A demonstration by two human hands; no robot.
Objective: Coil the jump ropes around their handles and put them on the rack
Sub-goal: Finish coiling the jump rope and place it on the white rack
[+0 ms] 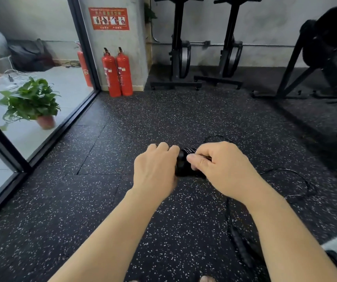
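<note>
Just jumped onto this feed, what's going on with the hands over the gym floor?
A person is coiling a black jump rope around its handles. The left hand grips the handles at one end; the right hand pinches the wound turns against them. A few turns are on, but a long loop of slack lies on the speckled floor to the right, so the coiling isn't finished.

Nothing legible. Red sign (109, 18) on pillar (137, 43): four pics, lettering too blurred to read. White labels on the two extinguishers (110, 76) too small to make out.
</note>
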